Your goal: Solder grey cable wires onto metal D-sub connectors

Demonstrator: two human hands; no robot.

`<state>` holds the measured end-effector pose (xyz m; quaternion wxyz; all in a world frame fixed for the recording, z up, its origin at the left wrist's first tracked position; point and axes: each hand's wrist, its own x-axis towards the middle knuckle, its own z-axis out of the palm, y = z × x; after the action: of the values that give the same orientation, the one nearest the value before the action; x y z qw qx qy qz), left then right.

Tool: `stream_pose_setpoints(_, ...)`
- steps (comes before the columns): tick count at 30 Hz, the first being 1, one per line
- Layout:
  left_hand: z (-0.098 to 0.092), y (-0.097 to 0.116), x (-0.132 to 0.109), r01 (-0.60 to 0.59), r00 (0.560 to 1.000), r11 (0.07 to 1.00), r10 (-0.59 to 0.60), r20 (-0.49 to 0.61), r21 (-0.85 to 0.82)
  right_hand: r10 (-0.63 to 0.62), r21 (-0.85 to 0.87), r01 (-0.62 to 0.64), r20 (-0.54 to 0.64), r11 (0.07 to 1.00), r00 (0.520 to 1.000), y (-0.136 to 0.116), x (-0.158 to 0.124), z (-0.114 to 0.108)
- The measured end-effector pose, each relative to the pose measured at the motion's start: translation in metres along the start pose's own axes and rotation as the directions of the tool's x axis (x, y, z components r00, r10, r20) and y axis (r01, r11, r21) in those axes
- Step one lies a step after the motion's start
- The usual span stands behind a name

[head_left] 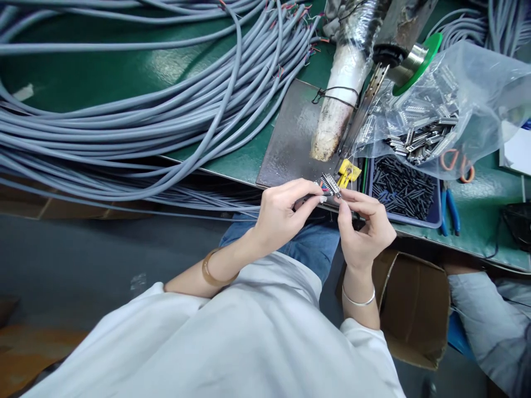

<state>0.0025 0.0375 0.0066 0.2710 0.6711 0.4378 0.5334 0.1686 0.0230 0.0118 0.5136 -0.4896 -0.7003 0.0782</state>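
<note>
Both hands meet at the table's front edge, over my lap. My left hand [286, 210] pinches thin coloured wires [322, 187] by a small metal multi-pin connector [331, 186]. The fingertips hide where the wires run. My right hand [365, 224] pinches the connector's near right end between thumb and finger. Just behind the connector sits a yellow plastic piece [348, 172]. A soldering iron [367, 105] slants down toward it, beside a white wrapped tube [338, 97] with a scorched end.
Bundled grey cables [166, 132] cover the left of the green table [170, 63]. A blue tray [435, 213] holds black sleeves, under a plastic bag [477, 88] of connectors. Nearby are a solder spool [418, 63], scissors [468, 171], pliers [450, 210], a carton [415, 304] and another person's sleeve [489, 320].
</note>
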Motion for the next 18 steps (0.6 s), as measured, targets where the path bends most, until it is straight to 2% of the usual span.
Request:
stream_pose_setpoints(3, -0.002, 0.003, -0.002, 0.047, 0.999, 0.997, -0.045, 0.03, -0.055, 0.004, 0.02, -0.004, -0.02, 1.0, 1.0, 0.001, -0.006, -0.001)
stream_pose_setpoints(6, -0.007, 0.008, -0.001, 0.235, 0.968, 0.952, -0.212, 0.135, -0.195, 0.01, 0.056, -0.011, 0.021, 0.998, 1.0, 0.005, -0.014, -0.002)
stream_pose_setpoints(8, -0.011, 0.011, 0.001, 0.408, 0.906, 0.847, -0.331, 0.263, -0.342, 0.015, 0.06, -0.02, 0.072, 0.998, 0.997, 0.007, -0.019, -0.002)
stream_pose_setpoints(10, -0.016, 0.014, 0.004, 0.56, 0.821, 0.697, -0.397, 0.409, -0.447, 0.035, 0.055, -0.042, 0.112, 0.998, 0.993, 0.006, -0.022, -0.002)
stream_pose_setpoints(13, -0.021, 0.016, 0.007, 0.683, 0.726, 0.528, -0.424, 0.541, -0.504, 0.161, 0.13, -0.181, 0.148, 0.975, 0.976, -0.001, -0.023, -0.002)
stream_pose_setpoints(16, -0.023, 0.017, 0.006, 0.706, 0.708, 0.46, -0.425, 0.564, -0.539, 0.325, 0.309, -0.388, 0.235, 0.868, 0.916, -0.013, -0.019, -0.003)
stream_pose_setpoints(18, -0.024, 0.018, 0.004, 0.703, 0.711, 0.446, -0.423, 0.562, -0.554, 0.376, 0.406, -0.473, 0.298, 0.782, 0.877, -0.02, -0.016, -0.004)
